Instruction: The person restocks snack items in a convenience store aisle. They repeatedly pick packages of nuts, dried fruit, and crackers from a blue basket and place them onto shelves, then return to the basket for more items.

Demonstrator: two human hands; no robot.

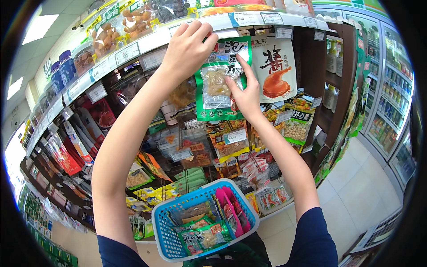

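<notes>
A green plastic snack pouch [217, 90] with a clear window hangs upright just under the shelf's front edge. At its upper left corner are the curled fingers of my left hand [190, 46], which pinches the pouch there; the fingertips are partly hidden. My right hand [246, 91] grips the pouch's right side, with thumb and forefinger across its front and the other fingers out of sight. Right beside it hangs a white pouch [275, 71] printed with a drumstick. Below my arms, a blue plastic shopping basket [156, 218] holds green pouches [206, 237] and pink packets [230, 210].
The shelf edge [146, 41] with price tags runs overhead, bearing clear bags of food [133, 21]. Hooks of nut bags [230, 142] and other snacks fill the rack behind. Glass-door drink coolers [383, 90] stand at right beyond the tiled floor [350, 177].
</notes>
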